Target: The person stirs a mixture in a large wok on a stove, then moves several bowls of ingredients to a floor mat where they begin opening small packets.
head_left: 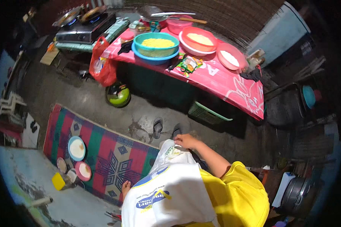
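Note:
My right hand (186,141) rests at the far end of a white apron (176,190), its curled fingers touching the cloth. Whether they pinch the fabric is unclear. The apron bears printing and lies over a yellow shirt (238,195). My left hand (126,187) shows only in part at the apron's left edge, above a patterned mat (102,133), and its grip is hidden. A pair of dark sandals (158,128) lies on the floor just beyond my right hand.
A table with a pink cover (230,82) holds a teal basket (156,46) of yellow food and bowls of pale contents, including a pink bowl (232,58). A lit gas stove (85,31) stands left. Below are a green gas cylinder (119,98) and a green crate (207,113). Bowls (76,148) sit on the mat.

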`<control>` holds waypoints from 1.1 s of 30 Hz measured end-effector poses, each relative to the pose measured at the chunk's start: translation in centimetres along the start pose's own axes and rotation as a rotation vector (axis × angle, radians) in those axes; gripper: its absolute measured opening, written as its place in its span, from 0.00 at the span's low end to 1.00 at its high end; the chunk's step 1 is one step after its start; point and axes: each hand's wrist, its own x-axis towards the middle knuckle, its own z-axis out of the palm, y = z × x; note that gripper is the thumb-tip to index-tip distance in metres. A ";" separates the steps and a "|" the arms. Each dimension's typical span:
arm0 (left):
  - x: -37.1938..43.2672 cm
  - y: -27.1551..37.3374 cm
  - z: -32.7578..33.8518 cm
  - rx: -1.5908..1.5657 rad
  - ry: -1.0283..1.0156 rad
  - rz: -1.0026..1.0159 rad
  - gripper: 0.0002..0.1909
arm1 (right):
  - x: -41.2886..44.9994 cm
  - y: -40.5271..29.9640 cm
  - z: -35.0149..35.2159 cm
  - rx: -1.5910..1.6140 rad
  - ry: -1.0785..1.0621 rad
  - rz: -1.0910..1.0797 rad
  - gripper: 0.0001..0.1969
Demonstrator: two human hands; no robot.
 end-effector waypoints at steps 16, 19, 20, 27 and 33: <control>7.8 14.7 6.3 -0.068 0.063 0.027 0.08 | 10.2 25.4 -35.9 1.532 0.979 0.267 0.23; 7.3 17.7 10.3 0.057 0.055 0.011 0.08 | 13.0 28.8 -39.9 1.650 0.975 0.298 0.27; 7.0 18.3 11.3 0.083 0.063 0.008 0.08 | 13.6 28.9 -41.0 1.699 1.028 0.327 0.28; 7.4 21.0 13.5 -0.050 -0.003 0.028 0.09 | 16.2 35.5 -43.8 1.779 1.169 0.263 0.16; 5.7 17.7 14.2 -0.132 0.054 -0.011 0.07 | 15.2 30.7 -38.2 1.607 1.282 0.261 0.12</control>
